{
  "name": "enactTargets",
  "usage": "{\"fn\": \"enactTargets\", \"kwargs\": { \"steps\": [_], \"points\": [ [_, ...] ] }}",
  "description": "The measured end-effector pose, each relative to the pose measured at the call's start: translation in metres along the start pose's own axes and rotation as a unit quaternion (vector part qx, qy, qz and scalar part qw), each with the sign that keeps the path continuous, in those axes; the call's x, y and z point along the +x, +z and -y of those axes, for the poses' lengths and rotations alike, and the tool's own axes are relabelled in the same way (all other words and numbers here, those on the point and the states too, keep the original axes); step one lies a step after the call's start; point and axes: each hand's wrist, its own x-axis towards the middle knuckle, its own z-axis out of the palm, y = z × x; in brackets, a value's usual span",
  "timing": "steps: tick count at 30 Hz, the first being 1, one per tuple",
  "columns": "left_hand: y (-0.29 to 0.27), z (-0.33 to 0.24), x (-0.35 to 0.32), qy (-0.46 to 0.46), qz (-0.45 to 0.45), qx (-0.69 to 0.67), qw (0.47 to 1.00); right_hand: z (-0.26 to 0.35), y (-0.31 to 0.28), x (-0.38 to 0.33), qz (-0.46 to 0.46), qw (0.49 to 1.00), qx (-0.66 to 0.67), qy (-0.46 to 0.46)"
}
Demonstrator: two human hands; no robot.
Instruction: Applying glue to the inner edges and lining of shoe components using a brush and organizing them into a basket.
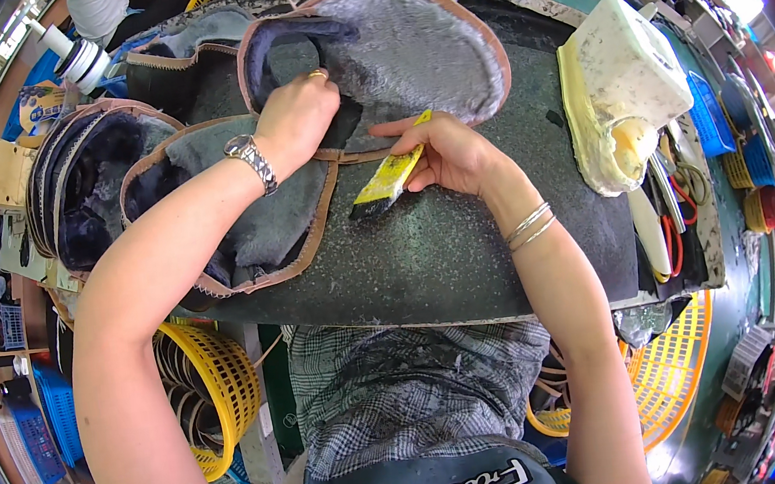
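Note:
My left hand (301,113) is closed on the inner part of a grey fur-lined shoe piece (422,42) with a tan stitched rim, lying on the dark worktop. What its fingertips pinch is hidden. My right hand (454,153) grips a flat yellow brush (391,175) smeared with whitish glue, its dark end pointing down and left above the mat. The right fingers are beside the near edge of the same piece. A second fur-lined shoe piece (261,223) lies under and beside my left forearm.
More fur-lined pieces (93,170) are stacked at the left. A white glue container (625,62), caked with yellowish glue, stands on the right, near orange-handled scissors (672,243). Yellow baskets (242,392) flank my lap below the table edge.

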Motion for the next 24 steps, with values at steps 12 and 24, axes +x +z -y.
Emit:
{"fn": "enactTargets", "kwargs": {
  "steps": [12,24],
  "points": [
    [0.018,-0.027,0.024,-0.39,0.055,-0.448,0.803,-0.017,0.017,-0.023,-0.373,0.734,-0.382,-0.419],
    [-0.036,-0.038,0.01,-0.016,-0.224,0.109,0.968,-0.03,0.015,-0.121,-0.33,0.845,-0.092,-0.411]
  ]
}}
